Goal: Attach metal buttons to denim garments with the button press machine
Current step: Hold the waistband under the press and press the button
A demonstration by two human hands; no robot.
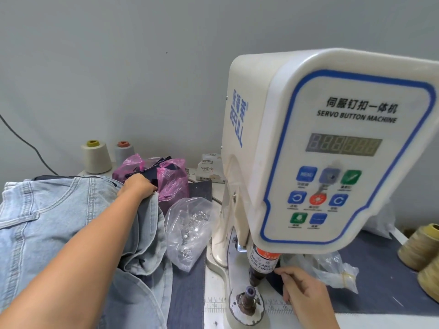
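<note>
Two hands are seen: the left hand [139, 185] is clenched on the light denim garment [59, 222] piled left of the button press machine [332, 150], while the right hand [306, 293] is curled beside the upper punch [257, 274], apparently pinching something small. Open room is left above the lower die [248, 300]; small metal buttons are held in the clear bag [188, 230] between denim and machine.

I count four thread cones [96, 157] (two by the wall, two at my right), three plastic bags [187, 227], one button machine [332, 148], and my two hands [139, 185].
</note>
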